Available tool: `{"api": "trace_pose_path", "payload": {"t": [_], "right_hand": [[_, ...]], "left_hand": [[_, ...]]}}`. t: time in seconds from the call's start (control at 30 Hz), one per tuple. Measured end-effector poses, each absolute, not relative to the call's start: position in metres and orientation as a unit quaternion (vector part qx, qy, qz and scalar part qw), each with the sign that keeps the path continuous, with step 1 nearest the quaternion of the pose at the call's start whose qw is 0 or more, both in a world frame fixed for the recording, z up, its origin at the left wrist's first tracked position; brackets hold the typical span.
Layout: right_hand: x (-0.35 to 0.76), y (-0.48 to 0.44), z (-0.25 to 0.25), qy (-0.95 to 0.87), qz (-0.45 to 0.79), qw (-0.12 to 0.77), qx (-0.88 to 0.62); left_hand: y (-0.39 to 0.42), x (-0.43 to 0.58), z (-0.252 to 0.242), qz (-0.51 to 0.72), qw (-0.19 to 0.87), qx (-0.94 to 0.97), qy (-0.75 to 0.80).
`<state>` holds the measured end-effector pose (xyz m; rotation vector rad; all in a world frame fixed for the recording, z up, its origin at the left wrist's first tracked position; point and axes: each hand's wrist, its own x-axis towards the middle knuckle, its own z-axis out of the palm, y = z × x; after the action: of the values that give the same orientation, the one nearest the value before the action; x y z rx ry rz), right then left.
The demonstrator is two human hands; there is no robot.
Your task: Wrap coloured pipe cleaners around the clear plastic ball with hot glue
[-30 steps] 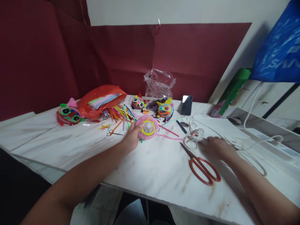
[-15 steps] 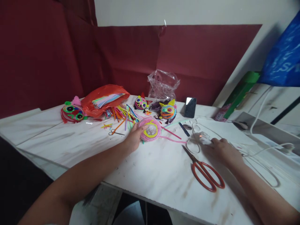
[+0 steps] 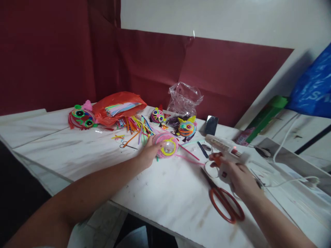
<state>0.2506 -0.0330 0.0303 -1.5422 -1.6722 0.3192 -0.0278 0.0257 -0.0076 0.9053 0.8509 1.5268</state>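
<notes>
My left hand (image 3: 148, 154) grips the left side of a round pink pipe-cleaner craft (image 3: 166, 146) with a yellow ring and a clear dome, resting on the white table (image 3: 77, 155). A pink pipe cleaner trails from it to the right. My right hand (image 3: 236, 175) is closed around a white glue gun (image 3: 224, 148), lifted off the table with its nozzle pointing left towards the craft; a red light glows on its body and a white cord (image 3: 292, 179) runs off to the right. Red-handled scissors (image 3: 223, 201) lie just below that hand.
At the back lie a red bag of coloured sheets (image 3: 117, 108), loose pipe cleaners (image 3: 134, 125), three finished round craft faces (image 3: 81, 118) (image 3: 157, 115) (image 3: 186, 127), a clear plastic bag (image 3: 184, 98), a phone (image 3: 210, 125) and small scissors (image 3: 127, 145). A green box (image 3: 263, 117) leans at right.
My right hand has picked the glue gun up off the table and raised it, nozzle towards the craft. My left hand has stayed on the pink craft. The camera has shifted slightly.
</notes>
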Motion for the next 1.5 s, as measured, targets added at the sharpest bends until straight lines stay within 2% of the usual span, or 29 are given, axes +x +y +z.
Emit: {"api": "trace_pose_path", "payload": {"t": [0.17, 0.3, 0.93, 1.5], "right_hand": [[0.205, -0.056, 0.027, -0.663, 0.278, 0.418, -0.555], [0.191, -0.065, 0.015, -0.662, 0.326, 0.381, -0.557], [0.197, -0.064, 0.009, -0.726, 0.267, 0.37, -0.515], [0.201, -0.064, 0.007, -0.7, 0.28, 0.368, -0.544]], "left_hand": [[0.026, -0.028, -0.008, 0.644, 0.526, 0.407, 0.377], [0.024, -0.026, -0.008, 0.64, 0.511, 0.423, 0.388], [0.021, -0.021, -0.009, 0.624, 0.523, 0.445, 0.373], [0.022, -0.023, -0.006, 0.642, 0.518, 0.435, 0.361]]}}
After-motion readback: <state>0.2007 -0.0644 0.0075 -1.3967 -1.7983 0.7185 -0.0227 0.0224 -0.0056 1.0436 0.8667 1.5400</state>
